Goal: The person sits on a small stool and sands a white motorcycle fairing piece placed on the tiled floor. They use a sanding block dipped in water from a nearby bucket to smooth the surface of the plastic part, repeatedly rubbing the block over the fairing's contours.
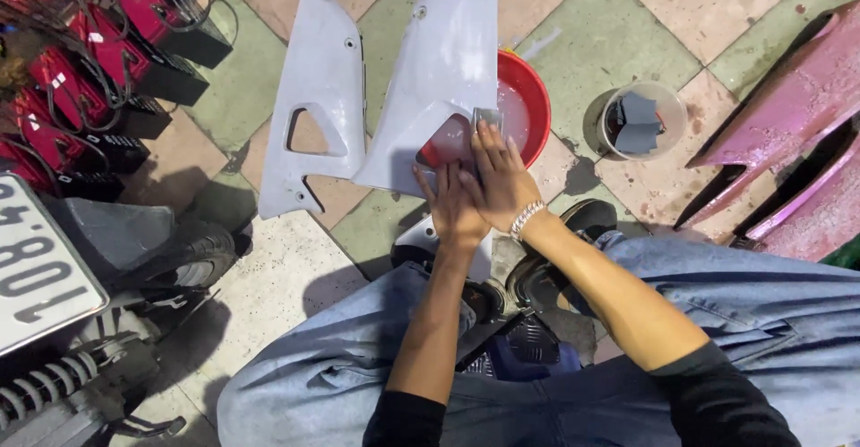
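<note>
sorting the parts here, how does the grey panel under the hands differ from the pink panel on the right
The grey panel is matt pale grey; the pink panel is glossy pink. The grey panel leans over a red basin with the right hand and left hand on its lower edge; the pink panel lies untouched on the tiles. Both are curved bodywork pieces.
</note>
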